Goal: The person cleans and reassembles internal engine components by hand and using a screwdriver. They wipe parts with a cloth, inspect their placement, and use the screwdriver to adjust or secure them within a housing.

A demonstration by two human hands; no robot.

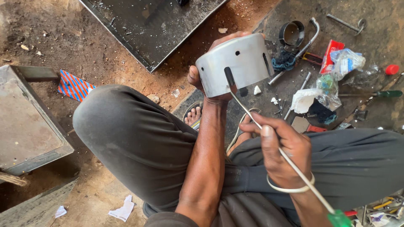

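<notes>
Head view, seated person: left hand point(210, 80) grips a slotted grey metal cylinder point(235, 63) at upper centre. Right hand point(280, 153), lower right, pinches a thin metal rod point(290, 162), tip touching the cylinder's slot. Tools litter the floor point(370, 38) upper right.

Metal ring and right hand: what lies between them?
Head view: only the thin rod, running from the right hand up to the metal ring; foot below.

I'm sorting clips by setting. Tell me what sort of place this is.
Likely an informal metal workshop on open ground: a dirt floor, a steel sheet, and a clamp ring lying among scattered tools.
</notes>
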